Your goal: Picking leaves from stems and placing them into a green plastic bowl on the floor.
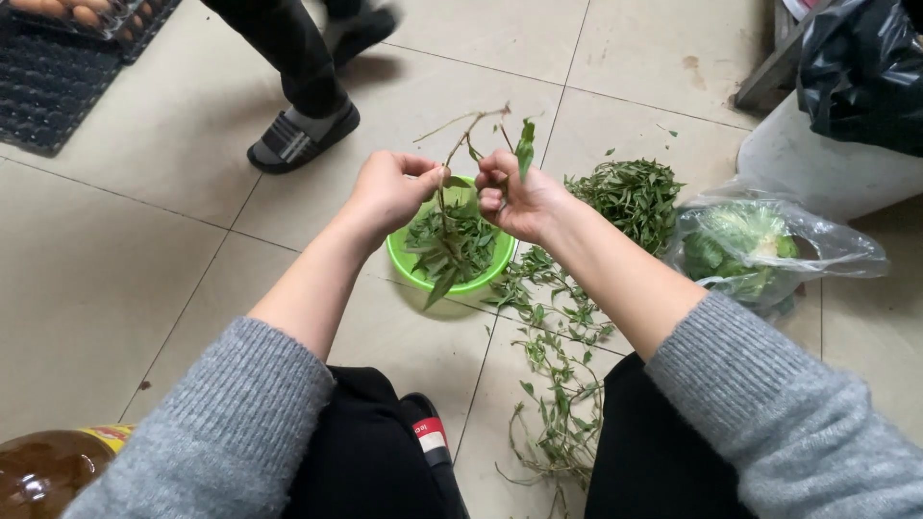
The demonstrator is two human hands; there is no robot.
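Item one, far left bottom: a brown bottle [43, 473] with a yellow label edge, on the tiled floor [115, 288].

Item two, top left: a dark egg tray [58, 67] holding brown eggs at its far corner.

Item three, upper left of centre: another person's foot in a dark sandal [300, 137] and grey sock, black trouser leg above it.

Item four: our left hand [389, 190], fingers closed, thumb and forefinger pinching the herb stem [460, 144] near its lower part.

Item five: the stem itself, thin and branching, mostly stripped, held in the air between both hands, directly above the green bowl [409, 264].

Item six: the bowl, on the floor, holding picked leaves [452, 245]; one leaf hangs over its near rim.

Item seven: our right hand [519, 200], fingers curled, gripping the stem's other branch, with a leaf [525, 146] standing up from the fingertips.

Item eight: loose stalks [558, 384] scattered on the floor between our knees.

Item nine: a heap of leafy greens [630, 197], just right of the bowl.

Item ten: a clear plastic bag [769, 252] with a green-and-white vegetable inside.

Item eleven, top right: a black bag [860, 72] over a white container [827, 168].
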